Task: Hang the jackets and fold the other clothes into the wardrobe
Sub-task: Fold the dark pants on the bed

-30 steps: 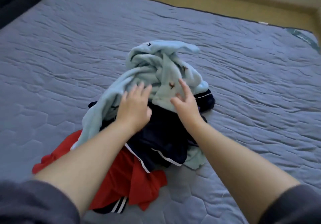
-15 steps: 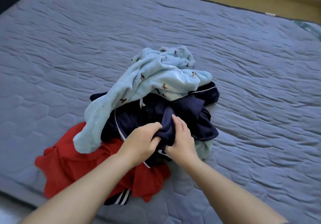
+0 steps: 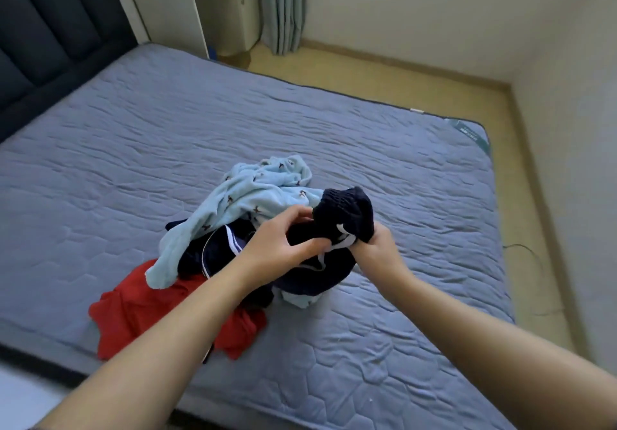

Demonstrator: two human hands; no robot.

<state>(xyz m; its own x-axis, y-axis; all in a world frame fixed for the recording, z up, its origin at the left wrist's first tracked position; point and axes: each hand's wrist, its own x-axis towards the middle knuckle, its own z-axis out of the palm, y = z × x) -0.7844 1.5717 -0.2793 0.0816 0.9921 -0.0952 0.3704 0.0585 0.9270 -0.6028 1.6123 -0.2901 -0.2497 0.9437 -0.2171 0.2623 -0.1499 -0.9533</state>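
- A bunched dark navy garment with white trim [image 3: 345, 214] is held up between both hands, above the right side of a pile of clothes on the bed.
- The left hand [image 3: 278, 246] has its fingers curled round the left part of the navy bundle, thumb against the cloth.
- The right hand [image 3: 377, 251] grips the bundle's lower right edge in a closed fist, and the fabric rises above and over its knuckles.
- The two hands are close together, with the navy cloth filling the gap between them.
- A pale blue fleecy garment with small dark prints [image 3: 247, 204] lies draped over the pile, just behind and left of the left hand.
- More navy cloth with white piping [image 3: 213, 249] lies under the fleece, beside the left wrist; whether it is part of the held garment cannot be told.
- A crumpled red garment [image 3: 133, 309] sits at the bottom of the pile, partly beneath the left forearm.
- The pile rests on a grey-blue quilted mattress cover [image 3: 133, 162].
- A dark padded headboard [image 3: 50, 29] stands at the far left, a grey-blue curtain [image 3: 282, 5] hangs in the far corner.
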